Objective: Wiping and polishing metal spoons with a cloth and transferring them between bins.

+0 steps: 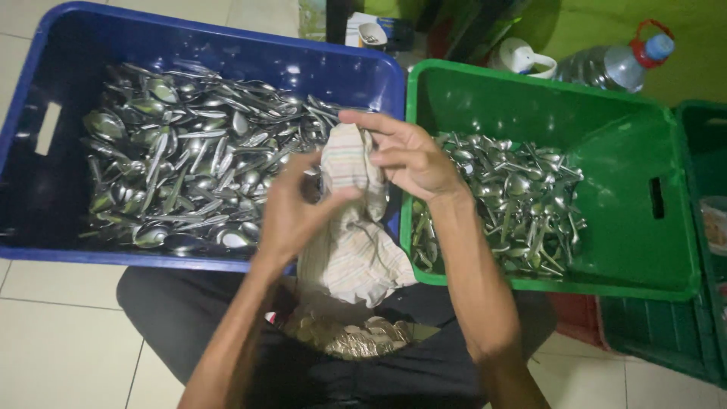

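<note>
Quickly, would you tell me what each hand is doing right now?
Left hand: closed on the striped cloth.
Right hand: gripping the same cloth's top.

The pale striped cloth is covering whatever the left hand and right hand are pinching. The dark green plastic crate at three o'clock is running off the edge. The clear plastic water bottle at one o'clock is showing only partly.
</note>
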